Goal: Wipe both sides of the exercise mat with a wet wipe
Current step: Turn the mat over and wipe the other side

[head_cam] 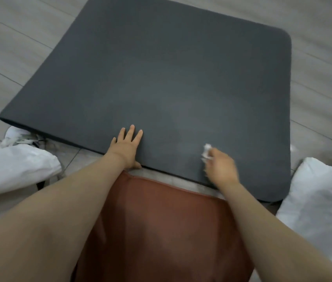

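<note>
While the dark grey exercise mat lies flat on the pale wood-look floor, the left hand presses on its near edge with fingers straight and spread. Just to the right, the right hand, blurred, seems to pinch a crumpled white wet wipe against the mat's surface near the same edge.

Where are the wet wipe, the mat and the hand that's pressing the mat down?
wet wipe (206,151), head view, crumpled white tip.
exercise mat (171,78), head view, bare grey middle.
left hand (127,146), head view, back of hand.
</note>
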A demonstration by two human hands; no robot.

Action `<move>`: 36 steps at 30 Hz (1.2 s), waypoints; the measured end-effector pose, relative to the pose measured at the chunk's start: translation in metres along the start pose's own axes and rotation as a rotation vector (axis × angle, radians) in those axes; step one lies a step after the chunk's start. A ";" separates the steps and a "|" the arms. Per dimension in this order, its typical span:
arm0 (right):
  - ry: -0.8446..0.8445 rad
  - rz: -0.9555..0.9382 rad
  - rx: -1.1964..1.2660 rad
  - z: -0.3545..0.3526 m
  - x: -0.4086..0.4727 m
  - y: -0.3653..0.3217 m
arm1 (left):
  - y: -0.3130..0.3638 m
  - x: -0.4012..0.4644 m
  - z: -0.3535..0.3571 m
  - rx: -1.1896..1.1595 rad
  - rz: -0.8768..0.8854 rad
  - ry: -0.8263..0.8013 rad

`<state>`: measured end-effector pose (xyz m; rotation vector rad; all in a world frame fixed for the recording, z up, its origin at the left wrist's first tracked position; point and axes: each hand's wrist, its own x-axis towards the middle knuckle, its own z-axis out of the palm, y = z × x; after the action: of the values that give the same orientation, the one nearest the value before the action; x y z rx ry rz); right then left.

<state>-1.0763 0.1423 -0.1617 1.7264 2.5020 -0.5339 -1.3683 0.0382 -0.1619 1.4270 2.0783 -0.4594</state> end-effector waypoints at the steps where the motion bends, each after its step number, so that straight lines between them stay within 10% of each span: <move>1: 0.044 0.205 0.012 -0.010 -0.010 0.042 | 0.002 0.000 0.001 0.013 -0.009 0.021; 6: 0.103 0.823 0.213 -0.036 -0.033 0.120 | 0.004 -0.002 -0.001 0.029 -0.035 0.027; 14: -0.163 -0.118 0.256 0.041 0.011 -0.136 | 0.007 -0.004 -0.001 -0.028 -0.057 0.001; 18: -0.169 -0.185 0.144 0.040 0.004 -0.128 | 0.005 -0.003 0.000 -0.047 -0.058 0.011; 26: 0.128 1.022 0.212 -0.040 -0.056 0.129 | 0.005 -0.005 0.001 -0.052 -0.050 0.028; 29: 0.104 0.766 0.225 -0.014 -0.028 0.071 | 0.006 -0.005 0.000 -0.051 -0.048 0.025; 36: -0.382 -0.478 0.084 0.041 -0.005 -0.156 | 0.004 -0.005 0.003 -0.085 -0.029 0.028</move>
<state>-1.2237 0.0762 -0.1602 0.9102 2.6124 -0.9073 -1.3622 0.0344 -0.1606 1.3629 2.1170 -0.3603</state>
